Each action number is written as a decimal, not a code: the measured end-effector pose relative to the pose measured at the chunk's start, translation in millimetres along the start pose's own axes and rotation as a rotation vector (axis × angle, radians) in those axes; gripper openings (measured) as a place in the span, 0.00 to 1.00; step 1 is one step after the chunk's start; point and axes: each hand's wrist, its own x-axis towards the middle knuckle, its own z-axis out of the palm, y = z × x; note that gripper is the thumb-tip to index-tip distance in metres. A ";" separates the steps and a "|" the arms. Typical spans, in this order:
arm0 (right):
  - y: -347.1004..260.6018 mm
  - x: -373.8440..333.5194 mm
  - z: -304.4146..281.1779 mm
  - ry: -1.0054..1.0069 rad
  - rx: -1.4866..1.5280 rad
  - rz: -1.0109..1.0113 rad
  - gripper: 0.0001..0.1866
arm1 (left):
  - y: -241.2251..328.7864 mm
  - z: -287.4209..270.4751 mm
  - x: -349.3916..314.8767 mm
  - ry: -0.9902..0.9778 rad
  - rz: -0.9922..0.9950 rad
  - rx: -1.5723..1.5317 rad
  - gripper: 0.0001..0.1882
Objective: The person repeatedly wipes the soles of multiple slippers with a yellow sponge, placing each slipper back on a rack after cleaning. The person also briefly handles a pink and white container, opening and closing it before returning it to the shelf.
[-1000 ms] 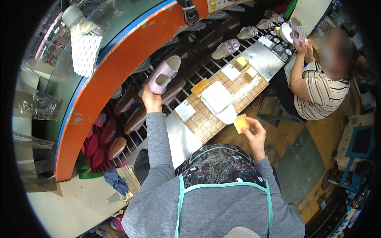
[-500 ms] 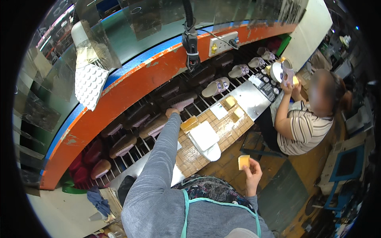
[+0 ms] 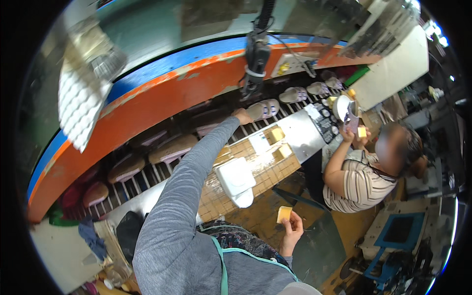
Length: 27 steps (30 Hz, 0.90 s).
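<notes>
My left hand (image 3: pixel 242 116) reaches to the rack, its fingers closed at the near end of a pale sandal (image 3: pixel 264 109) with two straps; the fingertips are partly hidden. In my right hand (image 3: pixel 292 227), held low before my body, a small yellow-and-white sponge block (image 3: pixel 283 215) is pinched between thumb and fingers. Brown shoe shapes with lilac soles (image 3: pixel 173 149) lie along the rack to the left, some behind my left arm. More strapped sandals (image 3: pixel 293 94) sit to the right of the held one.
A tiled worktop (image 3: pixel 265 169) carries a white container (image 3: pixel 234 176) and yellow blocks (image 3: pixel 282 151). An orange-and-blue machine edge (image 3: pixel 162 88) curves over the metal rack (image 3: pixel 169 167). At right, a co-worker (image 3: pixel 366 182) in a striped shirt holds a sandal and a yellow block. A black cable bundle (image 3: pixel 255 64) hangs overhead.
My left hand has moved right along the rack, from a lilac-soled shoe piece to the pale sandal. My right hand still holds the sponge block. The view has turned a little.
</notes>
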 end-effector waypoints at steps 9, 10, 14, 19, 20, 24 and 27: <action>-18.5 -32.0 -20.7 0.228 -0.030 0.008 0.19 | 55.4 75.0 77.3 -0.004 0.029 -0.529 0.36; -18.6 -34.1 -22.1 0.246 -0.026 0.010 0.19 | 56.3 72.4 74.0 0.065 -0.041 -0.776 0.35; -11.6 -33.1 -22.2 0.204 -0.035 -0.010 0.18 | 55.4 28.5 29.2 0.009 0.027 -1.375 0.28; 10.6 -22.8 -8.5 0.008 -0.326 -0.134 0.19 | 6.8 -20.8 -150.9 0.173 0.385 -1.402 0.20; 16.8 -20.7 -3.6 -0.037 -0.369 -0.179 0.19 | -5.8 -19.5 -196.7 0.265 0.452 -1.336 0.21; 41.7 -11.4 17.0 -0.169 -0.571 -0.424 0.20 | -53.5 14.1 -365.3 0.758 0.444 -0.702 0.17; 54.6 -7.0 32.8 -0.248 -0.724 -0.461 0.19 | -86.1 49.5 -449.8 0.700 0.222 -0.491 0.17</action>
